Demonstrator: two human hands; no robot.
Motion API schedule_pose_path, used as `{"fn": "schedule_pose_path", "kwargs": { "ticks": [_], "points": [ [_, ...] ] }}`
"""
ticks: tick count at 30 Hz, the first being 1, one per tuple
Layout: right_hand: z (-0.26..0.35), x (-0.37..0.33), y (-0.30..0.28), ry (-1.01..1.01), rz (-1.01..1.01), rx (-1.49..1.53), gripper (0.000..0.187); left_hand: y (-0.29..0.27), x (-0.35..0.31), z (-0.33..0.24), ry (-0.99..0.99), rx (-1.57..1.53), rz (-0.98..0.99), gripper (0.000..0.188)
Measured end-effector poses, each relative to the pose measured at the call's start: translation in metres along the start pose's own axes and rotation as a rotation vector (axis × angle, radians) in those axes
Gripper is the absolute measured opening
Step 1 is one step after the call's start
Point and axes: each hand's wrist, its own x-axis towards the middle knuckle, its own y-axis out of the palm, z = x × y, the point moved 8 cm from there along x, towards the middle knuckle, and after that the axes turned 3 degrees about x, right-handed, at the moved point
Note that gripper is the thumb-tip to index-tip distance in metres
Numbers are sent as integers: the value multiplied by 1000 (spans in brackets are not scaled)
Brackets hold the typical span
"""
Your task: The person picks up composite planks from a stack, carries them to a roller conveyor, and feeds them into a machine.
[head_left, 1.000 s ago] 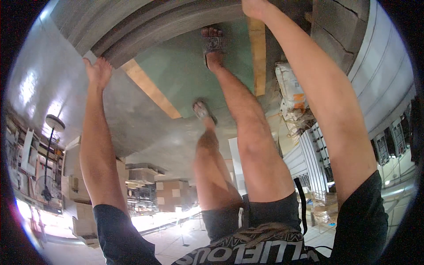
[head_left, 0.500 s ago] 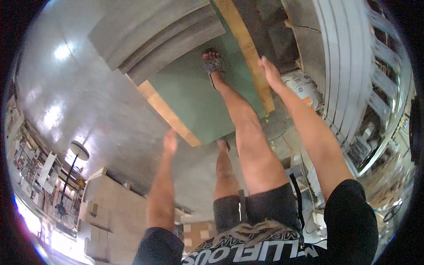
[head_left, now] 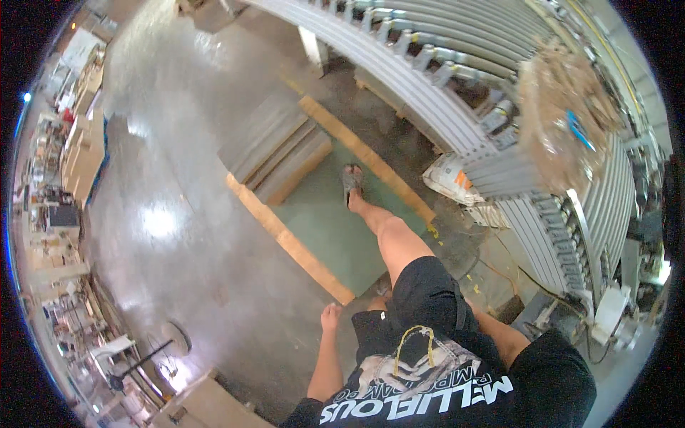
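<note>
My left hand (head_left: 330,317) hangs beside the near end of the left wooden strip (head_left: 296,246), apart from it. Its fingers look curled in, with nothing visible in them. My right forearm (head_left: 503,339) runs alongside my dark shorts, and the hand at its end is hidden behind them. One of my feet, in a patterned sandal (head_left: 352,182), rests on a green sheet (head_left: 325,232) between two wooden strips. At the sheet's far end lies a stack of grey-brown flat boards (head_left: 275,150).
A curved roller conveyor (head_left: 428,85) spans the far right, carrying a plastic-wrapped brown bundle (head_left: 564,121). Below its edge sits a white sack (head_left: 451,178). The right wooden strip (head_left: 367,160) borders the sheet. A round-based stand (head_left: 177,337) and boxes line the left.
Both arms have come down and back from in front of me. The right hand has gone out of sight by my thigh. My view takes in more floor and conveyor.
</note>
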Motion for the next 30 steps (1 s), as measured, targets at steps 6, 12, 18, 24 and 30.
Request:
{"fn": "schedule_pose_path", "kwargs": {
  "ticks": [6, 12, 18, 24, 30],
  "points": [
    [-53, -68, -6, 116, -184, -248, 46, 12, -42, 68, 346, 1187, 510, 29],
    [-36, -140, -72, 89, -772, 457, 46, 2, 1, -4, 288, 293, 374, 26],
    [-17, -186, -110, -2, -903, 592, 38, 34, 48, -78, 95, -259, 437, 30],
    [-35, -235, -145, -37, -941, 668, 37, 190, 9, -243, 440, 340, 431, 36],
    [-113, -300, -185, -144, -1173, 771, 36, 512, -233, -447, 1340, 708, 689, 67]
  ]
}}
